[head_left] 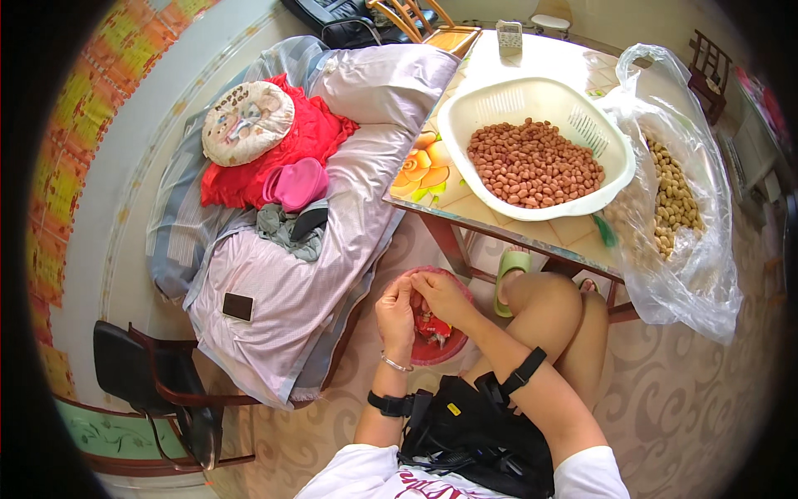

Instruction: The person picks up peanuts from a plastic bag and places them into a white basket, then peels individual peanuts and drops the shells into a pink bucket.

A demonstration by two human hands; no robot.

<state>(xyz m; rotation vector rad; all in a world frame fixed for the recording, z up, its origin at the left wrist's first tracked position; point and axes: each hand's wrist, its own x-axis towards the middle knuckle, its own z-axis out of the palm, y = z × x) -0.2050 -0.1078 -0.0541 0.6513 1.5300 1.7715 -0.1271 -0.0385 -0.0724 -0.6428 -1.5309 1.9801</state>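
My left hand [394, 314] and my right hand [442, 296] meet at the fingertips above a red bin [447, 354] on the floor. Both are closed in a pinch, and whatever they hold is too small or hidden to make out. Some red and white litter [432, 328] lies in the bin, partly covered by the right hand. On the table in front, a white plastic basket [462, 173] holds a heap of red-skinned shelled peanuts [536, 165]. To its right, a clear plastic bag [706, 291] contains peanuts in their shells [675, 195].
The tiled-pattern table [573, 233] has its near edge above my knees. At left stands a cloth-covered sofa [258, 349] with a round cushion [248, 123], a pink slipper-like item [298, 183], grey clothing [291, 233] and a dark flat device [238, 307]. A black chair [125, 358] is lower left.
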